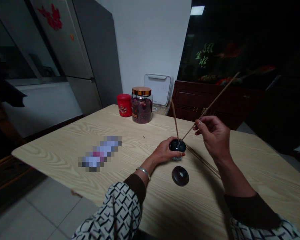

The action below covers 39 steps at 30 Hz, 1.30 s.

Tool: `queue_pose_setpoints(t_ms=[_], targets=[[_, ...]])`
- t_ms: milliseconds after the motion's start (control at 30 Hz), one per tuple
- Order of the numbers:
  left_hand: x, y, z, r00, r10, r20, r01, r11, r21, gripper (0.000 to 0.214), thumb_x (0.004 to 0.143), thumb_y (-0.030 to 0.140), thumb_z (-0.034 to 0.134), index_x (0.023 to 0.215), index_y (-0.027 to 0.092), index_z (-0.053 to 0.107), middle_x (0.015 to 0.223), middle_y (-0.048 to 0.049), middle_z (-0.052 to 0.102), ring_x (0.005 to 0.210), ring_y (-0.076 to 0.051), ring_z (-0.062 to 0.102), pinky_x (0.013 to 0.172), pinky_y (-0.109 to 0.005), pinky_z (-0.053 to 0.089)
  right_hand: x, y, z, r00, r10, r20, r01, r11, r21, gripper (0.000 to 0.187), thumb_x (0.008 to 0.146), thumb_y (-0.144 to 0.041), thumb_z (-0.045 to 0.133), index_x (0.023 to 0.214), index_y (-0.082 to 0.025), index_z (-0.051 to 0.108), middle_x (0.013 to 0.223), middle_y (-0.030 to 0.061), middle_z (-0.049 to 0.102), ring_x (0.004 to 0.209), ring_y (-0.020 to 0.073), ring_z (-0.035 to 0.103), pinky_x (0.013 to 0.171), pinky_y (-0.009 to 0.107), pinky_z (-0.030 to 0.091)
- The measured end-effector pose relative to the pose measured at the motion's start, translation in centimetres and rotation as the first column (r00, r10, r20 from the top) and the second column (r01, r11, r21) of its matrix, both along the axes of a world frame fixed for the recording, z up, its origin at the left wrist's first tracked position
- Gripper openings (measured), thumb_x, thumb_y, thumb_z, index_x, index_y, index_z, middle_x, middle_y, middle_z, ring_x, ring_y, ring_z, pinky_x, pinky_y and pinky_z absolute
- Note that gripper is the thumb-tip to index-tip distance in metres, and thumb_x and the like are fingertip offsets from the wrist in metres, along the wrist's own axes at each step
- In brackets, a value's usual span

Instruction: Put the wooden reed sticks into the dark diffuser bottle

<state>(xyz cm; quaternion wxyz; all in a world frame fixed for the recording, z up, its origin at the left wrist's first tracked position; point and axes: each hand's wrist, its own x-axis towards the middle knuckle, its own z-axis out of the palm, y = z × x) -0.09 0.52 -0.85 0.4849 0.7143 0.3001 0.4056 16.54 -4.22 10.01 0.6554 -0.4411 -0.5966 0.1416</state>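
My left hand is closed around a small dark round incense holder on the wooden table. One thin incense stick stands upright in the holder. My right hand pinches a second long stick, slanted up to the right, with its lower tip at the holder's top. Several more sticks lie flat on the table under my right wrist. A dark round lid with a pale centre lies just in front of the holder.
A glass jar with a copper lid and a red tin stand at the table's far edge. A blurred flat packet lies to the left. Behind are a fridge, a white appliance and a dark wooden cabinet.
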Motion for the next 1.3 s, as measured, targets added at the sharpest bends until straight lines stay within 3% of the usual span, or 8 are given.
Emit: queue_pose_setpoints(t_ms=[300,500,600,867,1000,1067,1167,1300], targets=[[-0.1,-0.1,0.4,1.000,-0.011,0.005,0.010,1.000,0.029,0.066,0.065,0.037,0.084,0.123,0.016,0.061,0.105,-0.0072,0.066,0.096,-0.021,0.059,0.087,-0.033,0.048,2.7,1.9,-2.8,0.856,0.268,0.442,-0.028,0.877,-0.479,0.028,0.088,-0.044,0.058,0.088,-0.018,0.065,0.081,0.0048,0.069,0.069,0.0171,0.063,0.061,0.028,0.049],[-0.1,-0.1,0.3,1.000,-0.016,0.014,0.016,1.000,0.009,0.067,0.064,0.038,0.085,0.122,0.017,0.060,0.106,-0.0084,0.066,0.095,-0.021,0.060,0.085,-0.034,0.048,7.5,2.4,-4.8,0.455,0.361,0.814,0.437,0.706,-0.557,0.016,0.078,-0.035,0.065,0.082,-0.020,0.069,0.088,0.0091,0.071,0.079,0.0221,0.064,0.066,0.030,0.041],[-0.1,-0.2,0.4,1.000,-0.016,0.003,0.016,1.000,0.009,0.067,0.064,0.039,0.086,0.122,0.016,0.060,0.105,-0.0088,0.066,0.094,-0.021,0.060,0.085,-0.035,0.049,8.5,2.7,-6.3,0.370,0.409,0.834,0.555,0.623,-0.552,0.017,0.073,-0.032,0.067,0.086,-0.020,0.071,0.096,0.0117,0.071,0.084,0.0244,0.065,0.065,0.030,0.039],[0.0,-0.2,0.6,1.000,-0.017,-0.006,0.017,1.000,0.015,0.066,0.064,0.038,0.085,0.121,0.016,0.060,0.106,-0.0088,0.066,0.096,-0.021,0.061,0.089,-0.036,0.049,8.9,3.0,-7.4,0.520,0.458,0.721,0.421,0.597,-0.683,0.008,0.073,-0.022,0.063,0.076,-0.019,0.070,0.086,0.0067,0.072,0.077,0.0177,0.063,0.065,0.026,0.041],[0.0,-0.2,0.6,1.000,-0.017,0.001,0.017,1.000,0.009,0.067,0.064,0.038,0.086,0.121,0.016,0.060,0.106,-0.0090,0.066,0.097,-0.021,0.061,0.089,-0.035,0.049,9.6,2.6,-5.8,0.613,0.428,0.665,0.334,0.622,-0.708,0.007,0.073,-0.024,0.065,0.069,-0.018,0.067,0.069,0.0036,0.069,0.064,0.0143,0.059,0.058,0.024,0.041],[-0.1,-0.3,0.7,1.000,-0.016,-0.004,0.016,1.000,0.010,0.067,0.063,0.038,0.086,0.121,0.016,0.060,0.107,-0.0089,0.066,0.097,-0.021,0.061,0.089,-0.034,0.049,9.7,2.0,-3.9,0.742,0.351,0.571,0.213,0.685,-0.697,0.014,0.074,-0.029,0.067,0.067,-0.017,0.065,0.063,0.0024,0.065,0.058,0.0130,0.057,0.053,0.023,0.041],[-0.1,-0.3,0.7,1.000,-0.015,-0.014,0.016,1.000,0.008,0.068,0.063,0.040,0.085,0.122,0.016,0.060,0.107,-0.0088,0.066,0.097,-0.022,0.060,0.088,-0.035,0.048,8.8,0.7,-0.4,0.969,0.104,0.223,0.020,0.871,-0.491,0.020,0.073,-0.036,0.072,0.074,-0.017,0.065,0.066,0.0011,0.064,0.059,0.0126,0.060,0.050,0.022,0.045],[-0.2,-0.2,0.7,1.000,-0.006,-0.016,0.006,1.000,0.001,0.070,0.063,0.040,0.086,0.122,0.015,0.060,0.106,-0.0092,0.066,0.098,-0.023,0.061,0.089,-0.037,0.049,5.6,-0.4,2.0,0.955,-0.051,-0.291,0.033,0.997,-0.066,0.023,0.071,-0.034,0.079,0.082,-0.020,0.065,0.073,-0.0007,0.065,0.063,0.0121,0.064,0.049,0.021,0.049]])
